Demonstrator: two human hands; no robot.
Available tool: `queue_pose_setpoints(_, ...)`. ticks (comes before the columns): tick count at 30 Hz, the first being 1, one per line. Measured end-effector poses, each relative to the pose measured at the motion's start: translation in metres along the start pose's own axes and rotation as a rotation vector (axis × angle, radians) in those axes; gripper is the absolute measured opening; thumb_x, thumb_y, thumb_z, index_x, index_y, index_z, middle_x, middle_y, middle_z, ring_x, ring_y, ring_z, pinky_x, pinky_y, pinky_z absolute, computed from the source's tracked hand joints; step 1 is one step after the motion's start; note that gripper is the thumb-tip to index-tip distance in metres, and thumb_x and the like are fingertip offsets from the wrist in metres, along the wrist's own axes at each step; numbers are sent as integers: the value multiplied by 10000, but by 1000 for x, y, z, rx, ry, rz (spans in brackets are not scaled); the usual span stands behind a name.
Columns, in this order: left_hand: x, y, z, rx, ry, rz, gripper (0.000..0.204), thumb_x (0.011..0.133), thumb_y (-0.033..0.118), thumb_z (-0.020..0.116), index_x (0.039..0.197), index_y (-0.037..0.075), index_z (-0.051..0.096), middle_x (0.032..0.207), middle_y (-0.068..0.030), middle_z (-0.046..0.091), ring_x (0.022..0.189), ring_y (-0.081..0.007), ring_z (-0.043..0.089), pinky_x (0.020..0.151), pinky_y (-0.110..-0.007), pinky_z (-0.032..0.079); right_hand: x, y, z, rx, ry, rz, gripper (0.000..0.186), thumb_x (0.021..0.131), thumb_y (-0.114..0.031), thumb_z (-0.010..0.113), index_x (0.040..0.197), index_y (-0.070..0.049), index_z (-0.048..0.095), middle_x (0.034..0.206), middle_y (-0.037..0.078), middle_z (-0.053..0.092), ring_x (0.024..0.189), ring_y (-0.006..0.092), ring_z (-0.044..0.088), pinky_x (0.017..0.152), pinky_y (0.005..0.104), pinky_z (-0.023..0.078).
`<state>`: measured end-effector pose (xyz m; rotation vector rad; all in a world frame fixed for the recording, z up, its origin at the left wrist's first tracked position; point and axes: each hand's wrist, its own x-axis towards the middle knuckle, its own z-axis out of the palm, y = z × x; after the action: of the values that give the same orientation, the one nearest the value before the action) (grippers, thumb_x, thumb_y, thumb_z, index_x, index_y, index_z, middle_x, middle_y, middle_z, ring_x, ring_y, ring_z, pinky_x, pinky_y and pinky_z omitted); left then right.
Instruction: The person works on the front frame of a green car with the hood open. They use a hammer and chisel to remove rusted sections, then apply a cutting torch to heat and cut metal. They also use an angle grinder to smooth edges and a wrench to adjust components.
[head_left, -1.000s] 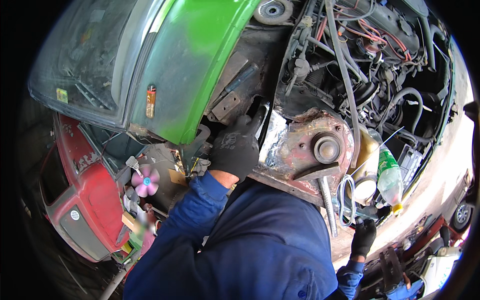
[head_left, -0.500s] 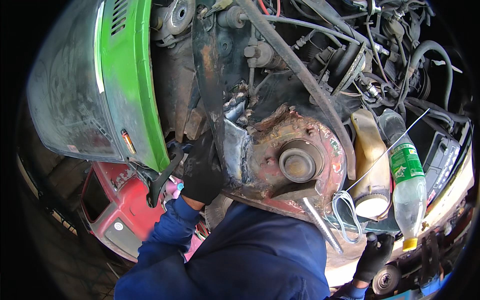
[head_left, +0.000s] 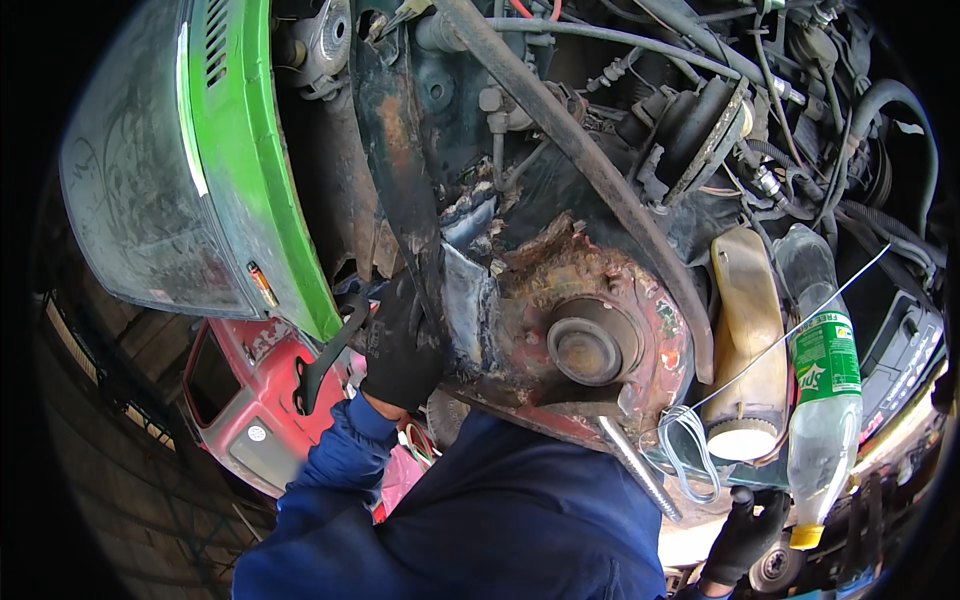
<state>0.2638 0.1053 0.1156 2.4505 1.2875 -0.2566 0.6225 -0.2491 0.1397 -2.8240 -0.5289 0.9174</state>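
Observation:
My left hand [head_left: 403, 345], in a black glove, reaches in at the lower end of a dark metal strip [head_left: 408, 180], beside a bare grey welded patch [head_left: 463, 300]. Its fingertips are lost against the dark metal, so what they grip, if anything, is hidden. A black curved metal arm [head_left: 328, 358] juts out just left of this hand. To the right of the patch sits a rusty red strut mount [head_left: 590, 345] with a round centre. Low at the right, my gloved right hand [head_left: 745, 535] hangs with thumb and fingers apart, holding nothing, close to a plastic bottle [head_left: 825, 400].
A coil of thin wire [head_left: 688, 455] and a ridged metal rod [head_left: 640, 468] lie by the yellowed fluid tank [head_left: 745, 340]. A black hose [head_left: 590, 160] crosses the engine bay. The green body panel [head_left: 250, 170] stands at left, with a red vehicle [head_left: 265, 410] below it.
The whole view has shifted a little, so the bottle and tank sit slightly lower in it. My left hand stays by the dark strip; my right hand still hangs near the bottle.

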Motion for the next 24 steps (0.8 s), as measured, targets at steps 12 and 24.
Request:
queue_pose_setpoints(12, 10, 10, -3, -64, 57, -53, 484, 954, 37, 643, 1432, -35, 655, 1374, -288, 667, 1269, -483, 646, 1099, -519, 528, 1, 13, -1, -20, -53, -2, 373, 953, -292, 853, 991, 11, 639, 917, 143, 645, 883, 351, 595, 851, 473, 484)
queue_pose_setpoints(24, 7, 5, 0, -59, 95, -47, 557, 918, 5, 590, 1472, -40, 638, 1445, -306, 656, 1345, -497, 629, 1165, -541, 503, 1, 20, 4, -1, 12, -104, 463, 949, -425, 874, 1001, -9, 676, 848, 127, 690, 808, 342, 626, 803, 470, 489)
